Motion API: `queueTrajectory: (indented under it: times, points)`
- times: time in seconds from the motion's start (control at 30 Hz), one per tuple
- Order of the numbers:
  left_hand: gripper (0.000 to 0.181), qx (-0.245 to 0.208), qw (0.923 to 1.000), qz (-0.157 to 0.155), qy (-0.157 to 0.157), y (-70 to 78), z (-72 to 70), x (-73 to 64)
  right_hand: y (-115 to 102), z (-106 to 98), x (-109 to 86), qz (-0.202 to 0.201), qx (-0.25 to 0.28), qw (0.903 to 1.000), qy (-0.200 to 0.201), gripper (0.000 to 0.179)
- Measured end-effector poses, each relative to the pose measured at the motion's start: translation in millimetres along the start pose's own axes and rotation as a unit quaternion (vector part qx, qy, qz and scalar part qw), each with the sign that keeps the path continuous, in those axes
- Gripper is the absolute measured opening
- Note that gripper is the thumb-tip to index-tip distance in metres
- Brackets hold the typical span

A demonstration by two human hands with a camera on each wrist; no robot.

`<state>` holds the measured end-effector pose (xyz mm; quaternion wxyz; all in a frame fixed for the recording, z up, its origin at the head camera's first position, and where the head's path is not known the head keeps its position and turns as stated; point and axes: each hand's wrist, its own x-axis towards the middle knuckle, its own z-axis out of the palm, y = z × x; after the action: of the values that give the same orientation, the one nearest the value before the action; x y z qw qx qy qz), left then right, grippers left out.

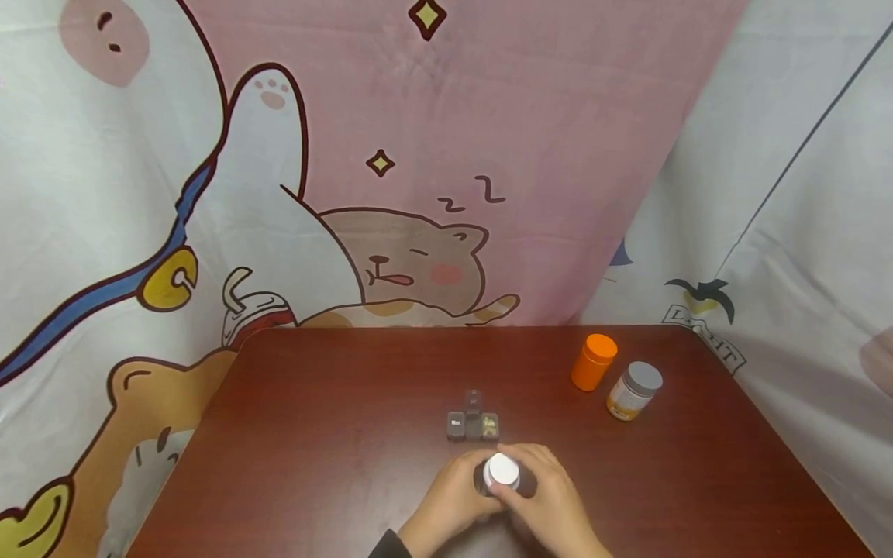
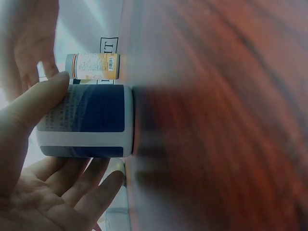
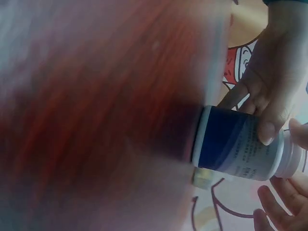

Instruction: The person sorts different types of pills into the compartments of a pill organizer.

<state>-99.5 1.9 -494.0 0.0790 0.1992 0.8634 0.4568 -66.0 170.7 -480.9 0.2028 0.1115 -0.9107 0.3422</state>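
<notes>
A white bottle with a blue label [image 3: 236, 142] stands upright on the table between both hands. My left hand [image 1: 453, 488] grips its body, the thumb on one side and the fingers on the other. At the top, my right hand [image 1: 551, 492] pinches the white cap [image 1: 502, 470] between thumb and fingers. Just beyond the hands lies a small see-through pill organizer [image 1: 473, 426] with several compartments. The right compartment holds yellowish pieces, and the back lid stands out away from me.
To the back right of the brown table [image 1: 314, 434] are an orange bottle [image 1: 593, 363] and a white-and-yellow jar with a grey lid [image 1: 633, 390]. A cartoon-printed cloth [image 1: 558, 155] hangs behind the table's far edge.
</notes>
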Motion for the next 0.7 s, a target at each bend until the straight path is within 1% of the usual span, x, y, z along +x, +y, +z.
queueTrajectory:
  times: [0.03, 0.07, 0.1, 0.17, 0.23, 0.27, 0.3, 0.33, 0.37, 0.43, 0.5, 0.57, 0.6, 0.63, 0.7]
  points:
    - [0.059, 0.002, 1.0, 0.0, 0.001, -0.2, -0.2, 0.0, 0, 1, 0.5, 0.029, 0.032, 0.999, -0.01, 0.05]
    - [0.059, 0.003, 1.0, 0.0, 0.001, -0.5, -0.2, 0.0, 1, 1, 1.2, 0.059, 0.063, 0.9961, -0.022, 0.05]
    - [0.059, 0.004, 1.0, 0.0, 0.001, -0.9, -0.1, 0.1, 2, 1, 1.8, 0.088, 0.092, 0.9913, -0.035, 0.05]
    - [0.059, 0.001, 1.0, 0.001, 0.001, -1.3, -0.2, 0.0, 3, 2, 3.2, 0.145, 0.139, 0.978, -0.055, 0.05]
    - [0.059, -0.002, 1.0, 0.001, -0.001, -1.7, 0.5, -0.2, 4, 2, 4.2, 0.182, 0.176, 0.965, -0.069, 0.049]
    - [0.06, -0.002, 1.0, 0.002, -0.001, -2.0, 0.7, -0.1, 5, 2, 4.6, 0.193, 0.192, 0.9594, -0.074, 0.048]
    - [0.06, -0.002, 1.0, 0.004, -0.001, -2.1, 0.7, -0.1, 6, 2, 4.8, 0.197, 0.203, 0.9559, -0.077, 0.047]
    - [0.06, -0.001, 1.0, 0.006, -0.001, -2.1, 0.5, 0.0, 8, 2, 5.0, 0.196, 0.21, 0.9545, -0.081, 0.045]
    - [0.06, 0.001, 1.0, 0.008, -0.001, -2.3, 0.4, 0.0, 10, 2, 5.5, 0.19, 0.215, 0.9543, -0.084, 0.044]
    - [0.059, 0.014, 0.9998, 0.016, -0.003, -2.6, -0.5, 0.8, 15, 1, 6.7, 0.161, 0.212, 0.9593, -0.095, 0.042]
    - [0.058, 0.029, 0.9993, 0.025, -0.005, -2.9, -2.0, 2.2, 22, 0, 9.2, 0.107, 0.204, 0.9675, -0.104, 0.041]
    - [0.058, 0.039, 0.9986, 0.034, -0.009, -3.7, -3.5, 4.1, 30, -1, 13.0, 0.045, 0.199, 0.9723, -0.114, 0.041]
    - [0.058, 0.04, 0.9985, 0.036, -0.012, -4.2, -4.5, 5.2, 34, -1, 15.0, 0.015, 0.201, 0.9719, -0.121, 0.042]
    - [0.059, 0.035, 0.9986, 0.036, -0.017, -4.9, -5.2, 6.1, 38, -2, 16.9, -0.006, 0.208, 0.9695, -0.13, 0.042]
    - [0.059, 0.016, 0.9989, 0.034, -0.028, -6.7, -6.7, 8.3, 45, -2, 19.7, -0.037, 0.223, 0.9629, -0.147, 0.042]
